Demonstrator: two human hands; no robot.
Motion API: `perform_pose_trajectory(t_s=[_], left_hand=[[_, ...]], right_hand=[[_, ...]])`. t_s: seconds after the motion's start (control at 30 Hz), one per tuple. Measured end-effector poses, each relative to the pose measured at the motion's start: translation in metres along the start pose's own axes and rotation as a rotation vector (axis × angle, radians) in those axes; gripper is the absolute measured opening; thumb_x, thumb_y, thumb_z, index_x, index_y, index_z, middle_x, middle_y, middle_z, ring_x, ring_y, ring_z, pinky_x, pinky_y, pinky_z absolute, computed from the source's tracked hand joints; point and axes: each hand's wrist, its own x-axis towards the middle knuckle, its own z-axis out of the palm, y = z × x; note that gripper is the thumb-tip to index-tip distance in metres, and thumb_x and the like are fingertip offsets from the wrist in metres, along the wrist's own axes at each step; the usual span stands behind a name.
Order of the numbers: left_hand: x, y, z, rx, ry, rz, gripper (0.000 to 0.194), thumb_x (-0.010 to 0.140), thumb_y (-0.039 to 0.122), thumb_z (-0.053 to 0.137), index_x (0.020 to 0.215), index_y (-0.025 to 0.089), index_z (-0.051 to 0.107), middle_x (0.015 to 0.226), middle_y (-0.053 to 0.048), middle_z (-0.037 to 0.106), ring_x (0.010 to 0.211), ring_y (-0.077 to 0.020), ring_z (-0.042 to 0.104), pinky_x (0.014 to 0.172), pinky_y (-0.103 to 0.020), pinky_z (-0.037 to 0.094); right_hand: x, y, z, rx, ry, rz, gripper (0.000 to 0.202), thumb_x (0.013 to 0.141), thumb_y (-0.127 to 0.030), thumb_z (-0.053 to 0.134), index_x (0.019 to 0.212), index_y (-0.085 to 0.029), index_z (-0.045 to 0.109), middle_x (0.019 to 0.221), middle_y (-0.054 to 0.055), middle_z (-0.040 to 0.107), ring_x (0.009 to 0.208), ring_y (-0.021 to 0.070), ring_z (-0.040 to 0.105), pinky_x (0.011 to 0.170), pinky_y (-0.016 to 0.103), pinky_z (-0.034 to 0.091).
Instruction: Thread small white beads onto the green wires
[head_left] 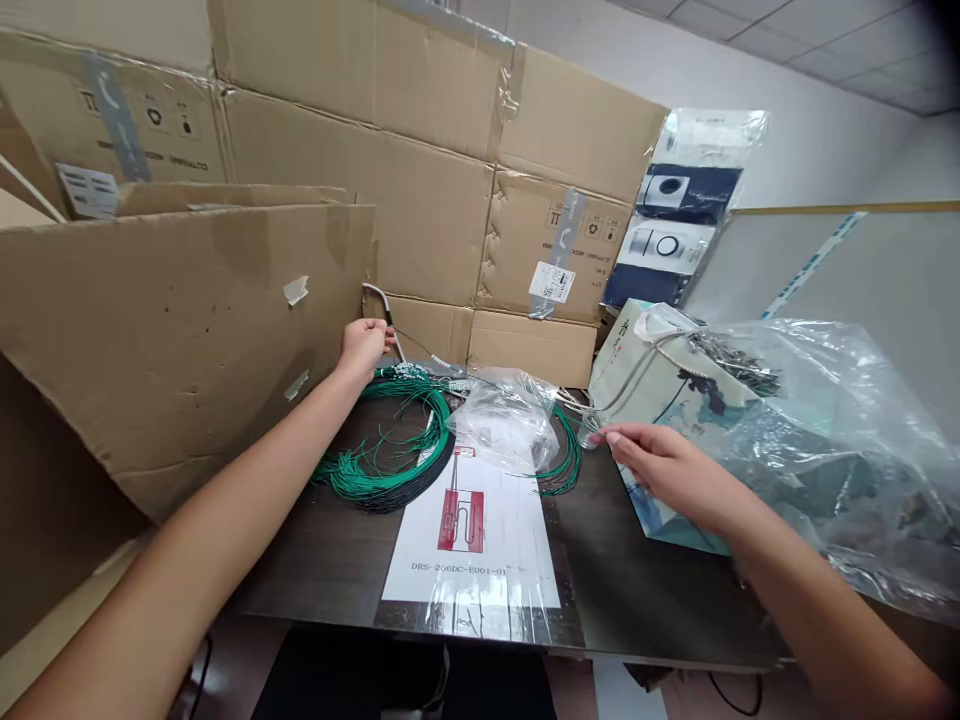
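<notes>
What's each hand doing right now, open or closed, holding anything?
Left hand: closed, pinching a thin dark wire.
Right hand: fingertips together in front of the paper bag; can't tell whether they hold anything.

Wire coils [390, 480] either side of paper sheet [480, 520], cardboard [427, 200] behind

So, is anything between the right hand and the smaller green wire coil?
Yes: a small clear round item sits between the right hand's fingertips and the smaller green wire coil. The crumpled plastic bag is on the coil's other side, so it looks out of that path.
</notes>
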Motion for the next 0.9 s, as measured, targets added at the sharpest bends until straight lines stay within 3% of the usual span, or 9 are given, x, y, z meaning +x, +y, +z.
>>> perform_pose_trajectory(t_s=[0.1,0.2,0.27,0.37,0.53,0.73,0.9], left_hand=[[0.019,0.014,0.002,0.036,0.046,0.035,0.026,0.098,0.037,0.059,0.099,0.011,0.063,0.084,-0.002,0.064,0.067,-0.0099,0.060,0.064,-0.025,0.053],[0.030,0.016,0.002,0.060,0.067,0.032,0.028,0.098,0.038,0.058,0.103,0.010,0.063,0.089,-0.003,0.066,0.071,-0.0109,0.062,0.067,-0.027,0.055],[0.034,0.010,0.000,0.073,0.069,0.013,0.028,0.097,0.038,0.059,0.106,0.011,0.063,0.092,-0.004,0.065,0.073,-0.0123,0.063,0.066,-0.028,0.056],[0.036,-0.006,-0.004,0.096,0.054,-0.018,0.026,0.097,0.036,0.059,0.106,0.011,0.063,0.093,-0.005,0.065,0.074,-0.0127,0.063,0.066,-0.028,0.056],[0.031,-0.037,-0.014,0.140,-0.012,0.005,0.022,0.096,0.032,0.061,0.102,0.011,0.064,0.094,-0.005,0.066,0.079,-0.0140,0.064,0.071,-0.030,0.057],[0.017,-0.059,-0.025,0.090,-0.047,0.127,0.017,0.094,0.027,0.063,0.089,0.011,0.063,0.083,-0.002,0.065,0.076,-0.0136,0.063,0.074,-0.032,0.055],[-0.007,-0.025,-0.037,-0.053,0.016,0.281,0.013,0.092,0.024,0.061,0.083,0.015,0.059,0.079,-0.001,0.064,0.074,-0.0126,0.063,0.068,-0.022,0.048]], right_hand=[[0.031,-0.018,-0.010,-0.427,0.197,-0.042,0.038,0.101,-0.040,0.037,0.097,-0.018,0.068,0.069,0.004,0.058,0.059,0.0168,0.051,0.056,0.028,0.036],[0.075,-0.040,-0.013,-0.557,0.323,-0.012,0.033,0.100,-0.028,0.039,0.092,-0.015,0.068,0.086,0.014,0.068,0.084,0.0253,0.063,0.070,0.032,0.041],[0.110,-0.053,-0.015,-0.613,0.376,0.029,0.027,0.100,-0.025,0.043,0.099,-0.013,0.068,0.100,0.017,0.069,0.098,0.0272,0.065,0.080,0.034,0.045],[0.162,-0.065,-0.025,-0.667,0.432,0.123,0.027,0.100,-0.032,0.053,0.114,-0.012,0.065,0.115,0.013,0.067,0.107,0.0238,0.064,0.092,0.041,0.050],[0.225,-0.060,-0.047,-0.695,0.431,0.228,0.035,0.097,-0.036,0.062,0.120,-0.011,0.063,0.123,0.013,0.063,0.113,0.0245,0.063,0.098,0.046,0.052],[0.243,-0.027,-0.058,-0.635,0.444,0.210,0.029,0.097,-0.037,0.061,0.115,-0.014,0.065,0.120,0.010,0.065,0.110,0.0224,0.064,0.098,0.045,0.051],[0.213,-0.023,-0.063,-0.523,0.654,0.054,0.025,0.098,-0.030,0.053,0.102,-0.012,0.070,0.100,0.012,0.072,0.094,0.0218,0.067,0.084,0.035,0.052]])
